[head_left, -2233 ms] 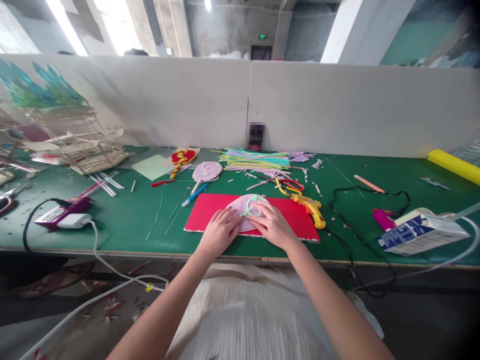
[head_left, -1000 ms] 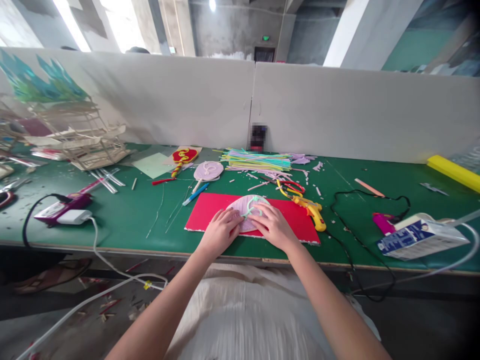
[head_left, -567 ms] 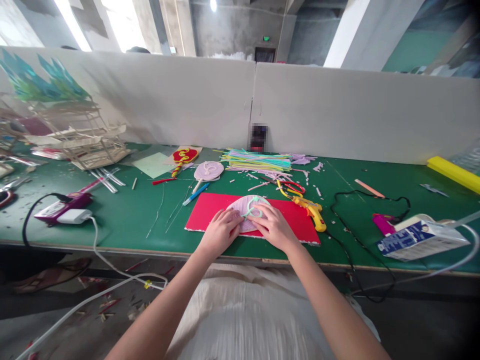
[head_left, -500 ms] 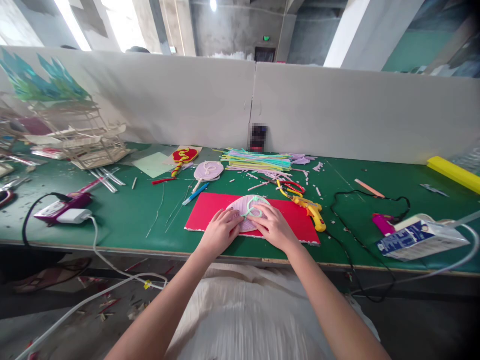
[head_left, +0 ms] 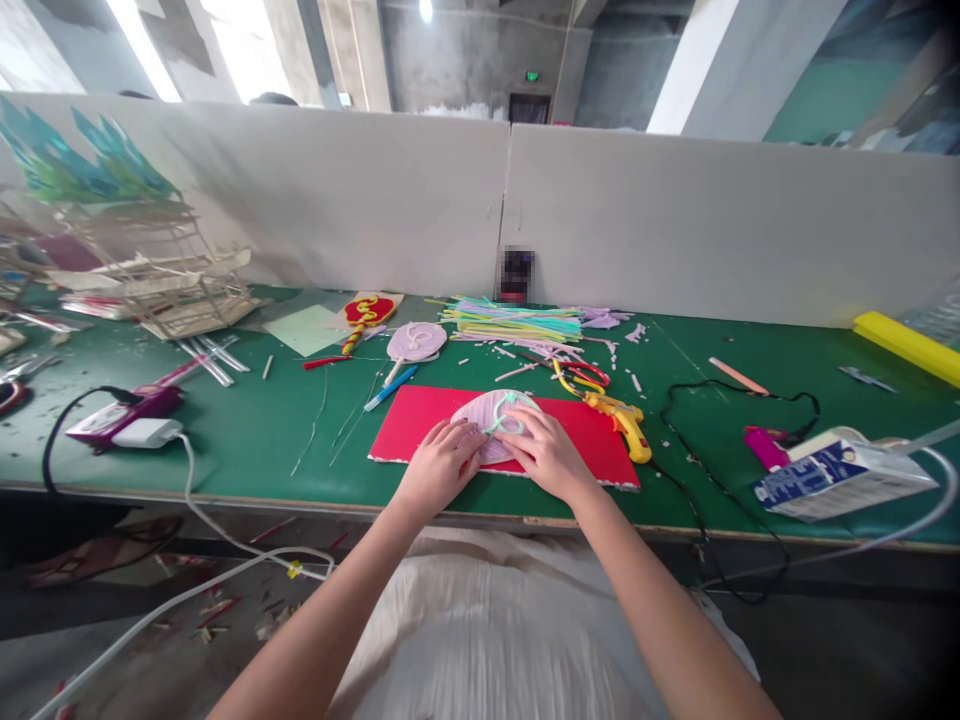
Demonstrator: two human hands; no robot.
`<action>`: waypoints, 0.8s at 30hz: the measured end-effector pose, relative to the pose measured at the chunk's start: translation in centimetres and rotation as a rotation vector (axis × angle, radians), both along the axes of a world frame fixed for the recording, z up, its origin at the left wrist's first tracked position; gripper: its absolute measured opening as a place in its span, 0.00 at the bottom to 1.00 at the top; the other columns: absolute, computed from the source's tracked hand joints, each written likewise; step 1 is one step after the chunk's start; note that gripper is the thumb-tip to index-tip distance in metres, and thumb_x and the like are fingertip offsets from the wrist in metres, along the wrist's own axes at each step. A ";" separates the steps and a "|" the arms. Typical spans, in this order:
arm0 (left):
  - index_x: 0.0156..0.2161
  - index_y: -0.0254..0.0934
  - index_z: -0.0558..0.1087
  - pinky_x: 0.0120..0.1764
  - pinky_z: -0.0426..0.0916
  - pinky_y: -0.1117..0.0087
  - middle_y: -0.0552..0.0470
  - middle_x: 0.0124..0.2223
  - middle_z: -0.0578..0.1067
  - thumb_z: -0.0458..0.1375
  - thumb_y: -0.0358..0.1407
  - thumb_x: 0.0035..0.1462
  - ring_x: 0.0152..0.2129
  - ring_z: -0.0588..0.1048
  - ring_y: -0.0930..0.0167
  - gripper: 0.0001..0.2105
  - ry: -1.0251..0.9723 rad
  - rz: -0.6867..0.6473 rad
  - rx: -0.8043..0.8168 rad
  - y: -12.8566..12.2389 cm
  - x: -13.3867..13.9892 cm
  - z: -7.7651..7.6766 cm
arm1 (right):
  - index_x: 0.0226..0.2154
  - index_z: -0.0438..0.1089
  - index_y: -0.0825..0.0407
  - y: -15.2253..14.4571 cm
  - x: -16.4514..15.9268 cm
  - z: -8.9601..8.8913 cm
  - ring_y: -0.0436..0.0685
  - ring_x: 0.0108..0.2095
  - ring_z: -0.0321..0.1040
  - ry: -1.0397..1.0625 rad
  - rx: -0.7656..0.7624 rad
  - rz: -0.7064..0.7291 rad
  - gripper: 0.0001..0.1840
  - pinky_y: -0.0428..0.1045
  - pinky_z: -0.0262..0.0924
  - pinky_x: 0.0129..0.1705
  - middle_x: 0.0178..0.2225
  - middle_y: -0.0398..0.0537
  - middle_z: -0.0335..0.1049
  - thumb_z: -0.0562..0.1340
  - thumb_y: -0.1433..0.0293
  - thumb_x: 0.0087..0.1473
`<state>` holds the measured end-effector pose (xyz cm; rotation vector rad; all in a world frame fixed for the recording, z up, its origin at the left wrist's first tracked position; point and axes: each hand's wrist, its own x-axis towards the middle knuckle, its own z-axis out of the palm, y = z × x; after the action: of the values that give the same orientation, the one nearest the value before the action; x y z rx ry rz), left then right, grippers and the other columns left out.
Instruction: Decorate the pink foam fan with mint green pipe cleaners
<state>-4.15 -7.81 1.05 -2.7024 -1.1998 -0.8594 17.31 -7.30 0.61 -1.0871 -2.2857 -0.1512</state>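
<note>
A lilac disc (head_left: 474,402), which looks covered in fuzzy strips, lies on a red board (head_left: 412,410). A mint-green pipe cleaner (head_left: 496,409) curls over the disc's face in a loop. My left hand (head_left: 441,462) holds the disc down at its left edge, fingers bent together and the tips on its surface. On the right, my right hand (head_left: 553,455) has its thumb and fingertips closed on the green pipe cleaner, against the disc. The fingers partly cover the lower disc and the pipe cleaner's ends.
A yellow glue gun (head_left: 622,418) and scissors (head_left: 589,375) lie by the board's right side. Behind are a bundle of pipe cleaners (head_left: 517,322), a lilac fan shape (head_left: 417,342) and a red-yellow one (head_left: 369,312). A blue pen (head_left: 391,388), power strip (head_left: 127,415) and carton (head_left: 840,480) lie around.
</note>
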 end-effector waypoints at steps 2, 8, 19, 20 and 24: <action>0.47 0.39 0.71 0.52 0.63 0.60 0.47 0.49 0.72 0.49 0.33 0.59 0.47 0.69 0.66 0.13 -0.003 -0.014 0.013 -0.2 0.0 0.0 | 0.44 0.72 0.45 0.0 0.0 0.0 0.59 0.55 0.56 0.005 0.002 0.004 0.14 0.58 0.58 0.54 0.51 0.49 0.64 0.55 0.69 0.58; 0.47 0.39 0.71 0.50 0.66 0.62 0.48 0.48 0.73 0.49 0.33 0.59 0.45 0.71 0.66 0.14 -0.008 -0.018 0.040 -0.2 0.0 -0.5 | 0.44 0.71 0.44 0.0 0.0 0.0 0.59 0.55 0.56 0.016 -0.004 0.010 0.14 0.58 0.58 0.54 0.51 0.49 0.64 0.55 0.69 0.57; 0.48 0.39 0.71 0.48 0.66 0.63 0.48 0.48 0.73 0.47 0.33 0.60 0.45 0.71 0.67 0.14 0.014 -0.015 -0.019 -0.2 0.0 -0.2 | 0.44 0.71 0.44 0.0 0.0 0.0 0.59 0.54 0.56 0.026 -0.003 0.017 0.14 0.59 0.58 0.54 0.50 0.50 0.64 0.55 0.68 0.58; 0.48 0.40 0.71 0.48 0.66 0.63 0.48 0.48 0.73 0.47 0.33 0.60 0.45 0.71 0.67 0.14 0.013 -0.015 -0.024 -0.2 0.0 -0.2 | 0.44 0.71 0.45 0.0 0.0 0.0 0.59 0.54 0.56 0.023 -0.004 0.017 0.14 0.59 0.58 0.54 0.50 0.50 0.64 0.55 0.69 0.58; 0.47 0.40 0.71 0.48 0.66 0.63 0.48 0.48 0.73 0.47 0.33 0.60 0.45 0.71 0.67 0.14 0.014 -0.014 -0.030 -0.1 0.0 -0.2 | 0.44 0.71 0.46 0.0 0.0 0.0 0.59 0.55 0.56 0.015 -0.003 0.016 0.14 0.58 0.57 0.54 0.51 0.50 0.64 0.55 0.69 0.58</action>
<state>-4.16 -7.95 0.83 -2.7385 -1.2020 -0.8295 17.29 -7.31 0.62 -1.0675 -2.2811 -0.1330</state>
